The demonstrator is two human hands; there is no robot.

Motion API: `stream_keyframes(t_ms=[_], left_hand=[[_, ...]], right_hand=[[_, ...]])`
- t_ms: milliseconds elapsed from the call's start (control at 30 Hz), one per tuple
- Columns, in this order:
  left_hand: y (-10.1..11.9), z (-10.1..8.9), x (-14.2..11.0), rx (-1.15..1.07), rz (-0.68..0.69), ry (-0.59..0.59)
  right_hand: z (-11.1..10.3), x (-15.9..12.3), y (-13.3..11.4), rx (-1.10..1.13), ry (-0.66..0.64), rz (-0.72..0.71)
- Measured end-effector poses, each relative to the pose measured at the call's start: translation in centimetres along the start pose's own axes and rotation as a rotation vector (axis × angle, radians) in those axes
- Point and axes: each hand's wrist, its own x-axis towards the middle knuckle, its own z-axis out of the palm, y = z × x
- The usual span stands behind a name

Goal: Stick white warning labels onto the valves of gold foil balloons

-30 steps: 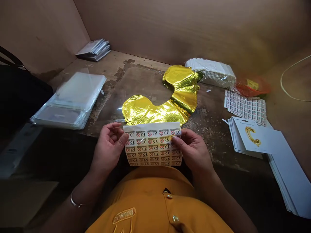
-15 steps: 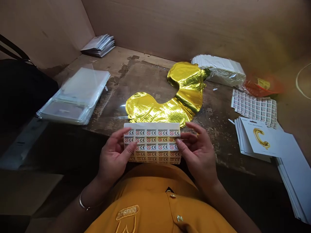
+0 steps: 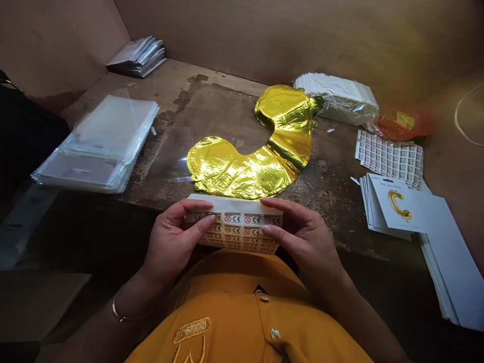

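Note:
A sheet of CE stickers point(image 3: 238, 228) is held between my two hands, just in front of my body at the table's front edge. My left hand point(image 3: 177, 237) pinches its left side, thumb over the printed face and index finger along the top edge. On the right side, my right hand point(image 3: 306, 237) grips it the same way. The upper strip of the sheet is blank white and bends back; the lower rows curve toward me. Just beyond the sheet lies a flat gold foil balloon point(image 3: 249, 169), shaped like a C, on the worn brown table point(image 3: 227, 108).
At left is a stack of clear plastic bags point(image 3: 102, 136), with folded packets point(image 3: 138, 55) in the far corner. To the right are a wrapped white stack point(image 3: 336, 96), a red plastic bag point(image 3: 401, 123), small sticker sheets point(image 3: 389, 156), balloon cards point(image 3: 399, 206) and white card sheets point(image 3: 454, 262).
Both hands have shifted their hold on the sticker sheet, the right fingers moving inward along its top edge. The sheet's top now folds back more. The whole view has shifted slightly.

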Motion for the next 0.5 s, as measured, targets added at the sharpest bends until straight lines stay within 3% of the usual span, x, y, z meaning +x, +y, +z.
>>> stream_keyframes(t_ms=[167, 333, 500], left_hand=[[0.4, -0.5, -0.4, 0.235, 0.070, 0.051], [1.0, -1.1, -0.6, 0.518, 0.218, 0.001], [1.1, -1.7, -0.3, 0.744, 0.491, 0.096]], right_hand=[[-0.3, -0.1, 0.3, -0.054, 0.063, -0.011], [0.0, -0.4, 0.2, -0.212, 0.086, -0.024], [0.2, -0.7, -0.4, -0.382, 0.121, -0.081]])
